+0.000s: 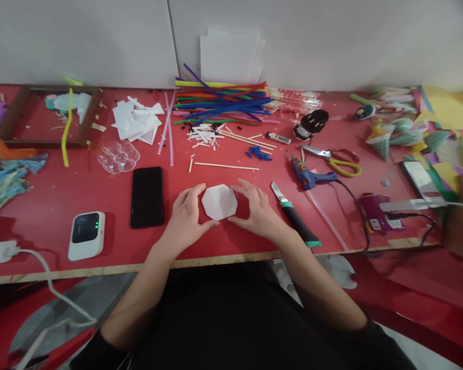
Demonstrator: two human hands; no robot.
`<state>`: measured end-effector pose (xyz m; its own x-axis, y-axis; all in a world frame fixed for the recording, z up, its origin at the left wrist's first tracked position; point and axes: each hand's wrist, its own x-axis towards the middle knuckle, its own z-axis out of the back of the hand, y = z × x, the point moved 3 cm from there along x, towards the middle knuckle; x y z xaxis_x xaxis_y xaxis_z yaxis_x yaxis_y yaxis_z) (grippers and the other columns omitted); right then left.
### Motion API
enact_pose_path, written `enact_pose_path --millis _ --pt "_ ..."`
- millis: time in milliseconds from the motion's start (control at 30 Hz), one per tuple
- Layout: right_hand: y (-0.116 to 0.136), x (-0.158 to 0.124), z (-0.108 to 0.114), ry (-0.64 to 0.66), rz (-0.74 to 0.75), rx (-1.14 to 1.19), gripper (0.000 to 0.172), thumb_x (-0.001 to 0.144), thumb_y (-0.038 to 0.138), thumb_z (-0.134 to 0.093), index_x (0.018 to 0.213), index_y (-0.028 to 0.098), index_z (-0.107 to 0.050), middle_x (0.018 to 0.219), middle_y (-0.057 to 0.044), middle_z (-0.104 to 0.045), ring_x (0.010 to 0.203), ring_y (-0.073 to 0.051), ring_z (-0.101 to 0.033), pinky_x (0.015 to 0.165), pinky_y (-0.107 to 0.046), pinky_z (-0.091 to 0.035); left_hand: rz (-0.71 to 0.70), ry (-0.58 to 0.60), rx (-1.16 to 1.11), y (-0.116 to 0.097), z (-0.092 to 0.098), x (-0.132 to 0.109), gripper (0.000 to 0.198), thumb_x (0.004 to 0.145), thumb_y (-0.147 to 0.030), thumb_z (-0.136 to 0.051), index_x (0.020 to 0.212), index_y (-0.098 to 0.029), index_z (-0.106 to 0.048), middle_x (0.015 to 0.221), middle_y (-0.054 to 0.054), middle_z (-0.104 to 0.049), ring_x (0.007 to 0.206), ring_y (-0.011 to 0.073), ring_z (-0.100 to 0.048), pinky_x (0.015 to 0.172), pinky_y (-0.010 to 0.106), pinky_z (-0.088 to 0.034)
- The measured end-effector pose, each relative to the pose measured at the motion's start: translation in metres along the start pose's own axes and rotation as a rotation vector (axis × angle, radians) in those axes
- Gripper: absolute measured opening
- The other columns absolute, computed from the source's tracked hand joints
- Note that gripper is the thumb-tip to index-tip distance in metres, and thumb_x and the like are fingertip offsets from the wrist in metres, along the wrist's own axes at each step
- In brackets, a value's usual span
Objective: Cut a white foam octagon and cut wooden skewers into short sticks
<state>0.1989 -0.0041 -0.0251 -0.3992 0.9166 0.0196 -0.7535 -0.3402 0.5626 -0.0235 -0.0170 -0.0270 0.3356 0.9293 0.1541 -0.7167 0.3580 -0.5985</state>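
A small white paper octagon with faint creases lies at the front middle of the red table, framed by both of my hands. My left hand curves around its left side, the fingertips at the upper left edge and the thumb at the lower edge. On the opposite side, my right hand holds the paper's edge the same way, with fingers above and thumb below. Just behind the paper lies a thin wooden stick. To the right of my right hand rests a utility knife with its blade out.
A black phone and a white hotspot device lie left. A glue gun, scissors and a purple power adapter with cables are right. Behind are pipe cleaners, paper scraps and a wooden frame.
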Motion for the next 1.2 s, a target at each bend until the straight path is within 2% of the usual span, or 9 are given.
enact_pose_path --millis 133,300,433,600,667,733,867,1033,1200 --pt "-0.003 -0.001 -0.003 -0.033 -0.006 0.008 0.084 0.083 0.043 -0.073 0.154 0.022 -0.034 0.154 -0.018 -0.05 0.145 -0.038 -0.04 0.118 -0.061 -0.031 -0.006 -0.02 -0.008 0.0 -0.001 0.001 0.088 0.08 -0.039 -0.082 0.149 -0.021 -0.03 0.147 0.02 -0.051 0.139 0.0378 -0.047 0.115 0.057 -0.038" --pt "-0.002 -0.002 -0.004 -0.029 -0.007 0.004 0.081 0.085 0.048 -0.071 0.154 0.023 -0.035 0.158 -0.018 -0.044 0.144 -0.038 -0.042 0.116 -0.062 -0.032 0.007 -0.03 -0.006 -0.001 0.001 0.001 0.086 0.08 -0.038 -0.083 0.147 -0.021 -0.032 0.145 0.019 -0.052 0.137 0.0377 -0.048 0.114 0.056 -0.04" --pt "-0.005 -0.017 0.013 -0.163 -0.044 -0.104 0.085 0.087 0.054 -0.067 0.156 0.021 -0.031 0.152 -0.019 -0.049 0.141 -0.039 -0.044 0.116 -0.063 -0.033 0.02 0.011 -0.023 -0.001 0.002 0.0 0.093 0.08 -0.039 -0.083 0.151 -0.024 -0.025 0.148 0.018 -0.051 0.14 0.0373 -0.044 0.116 0.058 -0.038" --pt "-0.033 -0.061 0.04 -0.333 -0.327 -0.381 0.056 0.09 0.044 -0.062 0.137 0.015 -0.053 0.125 -0.022 -0.061 0.122 -0.042 -0.054 0.102 -0.061 -0.043 0.052 0.064 -0.075 0.0 0.004 -0.001 0.114 0.071 -0.05 -0.089 0.156 -0.031 -0.016 0.158 0.018 -0.038 0.147 0.041 -0.036 0.117 0.061 -0.037" --pt "-0.044 -0.073 0.043 -0.317 -0.372 -0.398 0.044 0.093 0.034 -0.055 0.13 0.012 -0.056 0.117 -0.022 -0.063 0.113 -0.039 -0.059 0.097 -0.056 -0.048 0.067 0.009 -0.068 0.0 0.009 0.004 0.109 0.073 -0.047 -0.088 0.156 -0.029 -0.019 0.156 0.019 -0.039 0.146 0.0402 -0.037 0.116 0.06 -0.039" --pt "-0.053 -0.076 0.043 -0.312 -0.365 -0.373 0.036 0.093 0.024 -0.048 0.125 0.013 -0.059 0.114 -0.02 -0.065 0.108 -0.035 -0.061 0.094 -0.05 -0.05 0.079 -0.069 -0.025 -0.002 0.015 0.016 0.086 0.082 -0.038 -0.081 0.151 -0.025 -0.03 0.149 0.018 -0.047 0.142 0.0364 -0.044 0.114 0.055 -0.042" --pt "-0.065 -0.064 0.049 -0.307 -0.31 -0.388 0.033 0.092 0.017 -0.045 0.12 0.015 -0.062 0.114 -0.017 -0.067 0.105 -0.032 -0.062 0.095 -0.047 -0.05 0.193 -0.111 0.166 0.004 0.025 0.052 0.033 0.096 -0.027 -0.062 0.127 -0.02 -0.053 0.123 0.013 -0.066 0.119 0.0287 -0.063 0.106 0.047 -0.05" --pt "-0.069 -0.036 0.068 -0.296 -0.275 -0.432 0.033 0.089 0.014 -0.045 0.115 0.013 -0.066 0.109 -0.019 -0.068 0.104 -0.034 -0.061 0.095 -0.049 -0.048 0.367 -0.094 0.318 0.024 0.029 0.09 0.027 0.092 -0.025 -0.062 0.115 -0.01 -0.061 0.113 0.022 -0.067 0.112 0.0378 -0.065 0.098 0.054 -0.051" --pt "-0.046 0.022 0.07 -0.154 -0.099 -0.439 0.033 0.094 0.016 -0.045 0.118 0.015 -0.068 0.116 -0.016 -0.069 0.11 -0.03 -0.061 0.101 -0.043 -0.046 0.441 -0.02 0.399 0.039 0.029 0.106 0.02 0.093 -0.023 -0.055 0.106 -0.014 -0.067 0.109 0.02 -0.07 0.1 0.0343 -0.07 0.086 0.046 -0.056"
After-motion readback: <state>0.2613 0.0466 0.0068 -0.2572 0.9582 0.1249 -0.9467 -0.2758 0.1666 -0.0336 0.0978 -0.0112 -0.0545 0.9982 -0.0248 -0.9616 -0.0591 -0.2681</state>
